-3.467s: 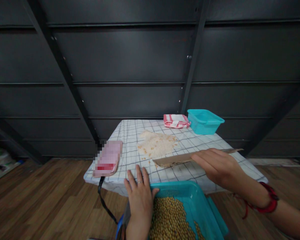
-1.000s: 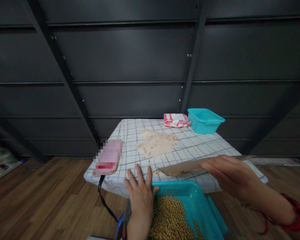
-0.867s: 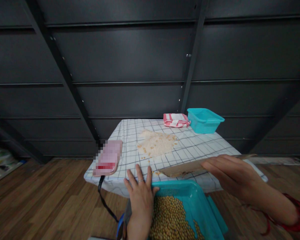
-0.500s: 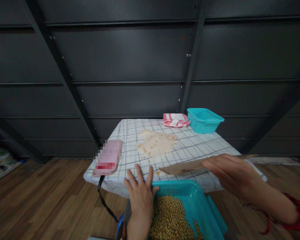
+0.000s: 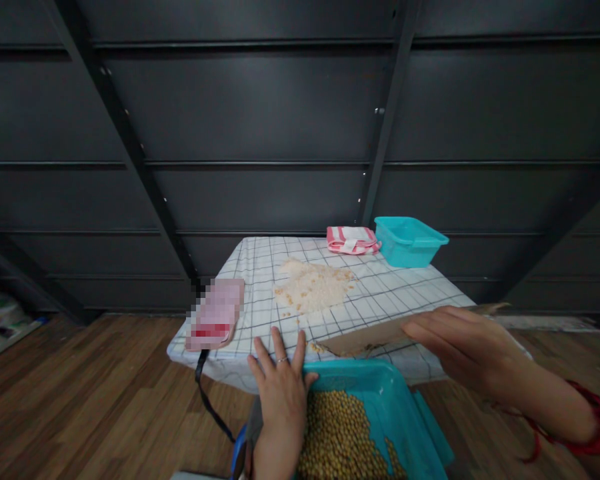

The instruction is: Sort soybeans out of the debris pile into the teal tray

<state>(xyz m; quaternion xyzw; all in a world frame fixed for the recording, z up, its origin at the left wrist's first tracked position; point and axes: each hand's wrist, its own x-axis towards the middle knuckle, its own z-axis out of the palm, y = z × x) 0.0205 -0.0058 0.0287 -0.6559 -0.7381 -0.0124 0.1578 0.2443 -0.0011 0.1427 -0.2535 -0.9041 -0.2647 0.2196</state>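
Note:
My left hand [image 5: 283,390] lies with spread fingers over the left corner of a teal plastic basin [image 5: 387,387], its fingertips reaching the table edge. Inside the basin is a heap of yellowish-brown soybeans [image 5: 343,433]. In my right hand [image 5: 460,343] is a strip of brown cardboard [image 5: 367,337], held on edge low over the front of the table. A few yellow beans [image 5: 316,347] lie at the strip's left end, just behind the basin rim. Farther back, a pile of white rice [image 5: 315,287] mixed with some yellow beans is spread on the checked tablecloth [image 5: 260,267].
A second teal basin [image 5: 410,250] stands at the back right, beside a folded pink-and-white striped cloth [image 5: 353,240]. On the left a pink phone-like object [image 5: 220,310], partly pixelated, has a black strap hanging off the table. A dark panelled wall [image 5: 260,113] rises behind.
The cardboard strip has shifted slightly at the table's front edge, its left end a little lower and closer to the basin. My left hand keeps its place.

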